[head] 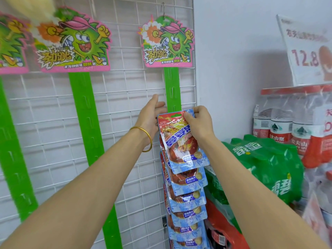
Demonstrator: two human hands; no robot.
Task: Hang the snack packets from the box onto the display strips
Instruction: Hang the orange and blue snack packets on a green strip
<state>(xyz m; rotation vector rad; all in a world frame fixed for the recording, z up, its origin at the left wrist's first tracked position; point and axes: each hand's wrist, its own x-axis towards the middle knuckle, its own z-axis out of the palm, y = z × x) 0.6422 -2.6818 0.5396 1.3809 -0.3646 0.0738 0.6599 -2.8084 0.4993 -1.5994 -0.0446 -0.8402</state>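
Head view: green soda pack (pixel 260 162), water bottles (pixel 287 123) and price sign (pixel 305 51) at right. Other strips (pixel 86 123) at left. Hung packets (pixel 188 194) in column below hands.

Right hand (pixel 201 123) pinches top packet (pixel 181 141) by upper edge, against strip (pixel 172 87). Left hand (pixel 150 117) at strip's left edge, fingertips hidden behind packet, so cannot tell its hold.

Strips hang on white wire grid (pixel 125 105), beside white wall (pixel 233 51).

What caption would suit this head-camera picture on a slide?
The right hand pinches a snack packet at the rightmost green display strip, which the left hand touches.
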